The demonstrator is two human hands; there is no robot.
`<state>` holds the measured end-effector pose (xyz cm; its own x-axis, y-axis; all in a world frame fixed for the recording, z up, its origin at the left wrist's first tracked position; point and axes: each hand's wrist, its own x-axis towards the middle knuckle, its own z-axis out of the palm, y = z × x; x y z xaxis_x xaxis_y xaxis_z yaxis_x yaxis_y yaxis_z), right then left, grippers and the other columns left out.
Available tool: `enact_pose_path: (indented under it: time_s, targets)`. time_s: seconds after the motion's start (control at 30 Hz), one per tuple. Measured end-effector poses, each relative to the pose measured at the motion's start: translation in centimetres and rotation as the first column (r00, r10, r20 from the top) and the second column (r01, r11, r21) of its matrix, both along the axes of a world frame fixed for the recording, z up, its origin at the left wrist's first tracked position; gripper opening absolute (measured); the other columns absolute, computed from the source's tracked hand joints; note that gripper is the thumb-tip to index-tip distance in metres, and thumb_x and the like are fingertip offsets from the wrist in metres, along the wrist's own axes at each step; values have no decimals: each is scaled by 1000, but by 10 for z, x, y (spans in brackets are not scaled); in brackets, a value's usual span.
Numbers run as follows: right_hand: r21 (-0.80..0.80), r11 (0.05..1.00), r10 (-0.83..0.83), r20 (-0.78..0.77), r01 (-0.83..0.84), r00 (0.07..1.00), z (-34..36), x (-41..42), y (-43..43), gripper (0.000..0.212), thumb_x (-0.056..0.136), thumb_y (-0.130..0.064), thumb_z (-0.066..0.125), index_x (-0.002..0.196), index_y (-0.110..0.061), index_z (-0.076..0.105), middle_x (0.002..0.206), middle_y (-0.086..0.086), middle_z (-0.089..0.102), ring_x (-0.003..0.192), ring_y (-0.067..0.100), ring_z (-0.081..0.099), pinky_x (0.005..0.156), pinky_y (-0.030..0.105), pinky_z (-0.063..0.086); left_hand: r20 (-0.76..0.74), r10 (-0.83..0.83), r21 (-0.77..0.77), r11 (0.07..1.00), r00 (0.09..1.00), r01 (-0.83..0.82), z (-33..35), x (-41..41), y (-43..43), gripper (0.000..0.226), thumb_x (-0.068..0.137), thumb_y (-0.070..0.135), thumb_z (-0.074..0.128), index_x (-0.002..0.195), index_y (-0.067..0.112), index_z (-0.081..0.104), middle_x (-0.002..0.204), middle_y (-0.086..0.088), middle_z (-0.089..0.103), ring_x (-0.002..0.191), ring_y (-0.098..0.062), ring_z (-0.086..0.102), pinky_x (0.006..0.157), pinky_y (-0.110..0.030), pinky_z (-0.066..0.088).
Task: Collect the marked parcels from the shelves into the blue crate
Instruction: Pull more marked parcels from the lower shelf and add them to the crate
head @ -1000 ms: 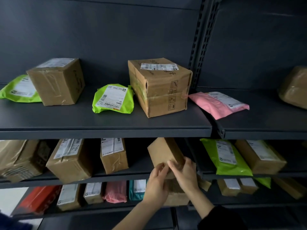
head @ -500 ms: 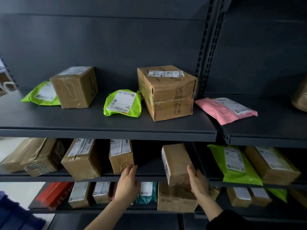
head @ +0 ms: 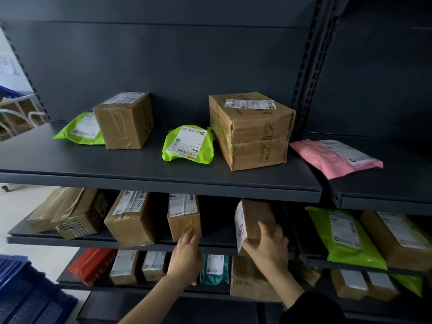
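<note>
My right hand (head: 268, 246) grips a small brown cardboard parcel (head: 253, 218) with a white label on its end, standing on the middle shelf (head: 217, 242). My left hand (head: 187, 252) reaches to a narrow upright brown parcel (head: 183, 216) on the same shelf, its fingertips touching the parcel's lower front corner. A corner of the blue crate (head: 25, 291) shows at the bottom left.
The top shelf (head: 163, 181) carries two brown boxes (head: 251, 129), two green mailer bags (head: 188, 145) and a pink mailer bag (head: 336, 157). More brown boxes (head: 131, 218) and a green bag (head: 343, 237) sit on the middle shelf. The lower shelf holds red, teal and brown parcels (head: 212, 268).
My left hand let go of the small parcel and moved left to the narrow upright parcel. My right hand turned the small parcel, so its labelled end faces me. The view shifted left.
</note>
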<state>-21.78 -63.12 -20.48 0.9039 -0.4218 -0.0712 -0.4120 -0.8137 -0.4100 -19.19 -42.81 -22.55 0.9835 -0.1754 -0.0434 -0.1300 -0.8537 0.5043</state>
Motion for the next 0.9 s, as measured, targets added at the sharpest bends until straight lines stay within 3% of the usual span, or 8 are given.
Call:
enact_pose_path:
  time_s: [0.1, 0.17, 0.23, 0.4, 0.6, 0.67, 0.77, 0.9]
  targets:
    - [335, 942, -49, 88, 17, 995, -1, 0, 5, 66, 84, -46, 58, 142, -31, 30, 145, 13, 29, 127, 34, 35, 95, 43, 44, 13, -11, 25, 1000, 1000, 10, 0, 1, 5, 59, 92, 14, 47, 148, 20, 26, 157, -1, 19, 145, -20, 16, 117, -33, 22]
    - [612, 791, -128, 133, 20, 983, 1, 0, 12, 57, 88, -35, 59, 140, -24, 36, 136, 13, 46, 117, 29, 48, 92, 41, 46, 14, -10, 34, 999, 1000, 9, 0, 1, 9, 60, 92, 14, 48, 147, 22, 27, 156, -1, 20, 144, -21, 17, 117, -33, 23]
    - [760, 650, -191, 138, 20, 972, 3, -3, 16, 48, 92, -31, 54, 137, -22, 40, 126, 8, 56, 103, 21, 53, 84, 32, 41, 23, 5, 24, 1000, 1000, -6, 0, 3, 14, 61, 91, 12, 47, 148, 20, 26, 156, -1, 21, 143, -21, 20, 116, -31, 25]
    - [776, 630, -226, 151, 27, 962, -1, -5, 14, 42, 94, -34, 51, 134, -23, 45, 127, 5, 56, 116, 24, 51, 86, 27, 32, 153, 142, -107, 986, 978, -126, 7, 8, 28, 54, 88, 9, 52, 140, 13, 39, 141, -9, 39, 131, -25, 33, 108, -32, 31]
    - [756, 654, -250, 167, 39, 954, -5, 15, 14, 50, 95, -18, 50, 142, -22, 35, 131, 6, 56, 118, 25, 52, 94, 36, 40, 216, 214, -79, 976, 953, -202, 19, 35, 41, 57, 93, 18, 49, 146, 10, 29, 148, -19, 27, 136, -35, 25, 110, -42, 28]
    - [768, 636, -277, 133, 78, 951, -7, 21, 14, 52, 94, -27, 52, 143, -23, 34, 130, 7, 56, 117, 28, 53, 97, 39, 41, 148, 248, -143, 963, 957, -227, 22, 47, 42, 59, 95, 23, 45, 148, 11, 23, 148, -18, 28, 136, -35, 25, 110, -42, 28]
    - [815, 568, -278, 59, 114, 959, -10, 30, 13, 43, 92, -33, 55, 132, -19, 48, 117, 10, 64, 107, 29, 59, 96, 43, 45, -128, 328, -371, 859, 936, -352, 27, 69, 42, 62, 98, 32, 41, 149, 8, 17, 146, -21, 37, 133, -36, 36, 106, -40, 32]
    - [862, 497, -214, 12, 98, 977, -13, 34, 15, 33, 89, -34, 58, 120, -22, 59, 108, 4, 67, 102, 23, 61, 95, 41, 47, -410, 266, -568, 674, 873, -472, 31, 77, 40, 51, 95, 35, 50, 138, 7, 41, 127, -15, 59, 114, -31, 58, 101, -42, 45]
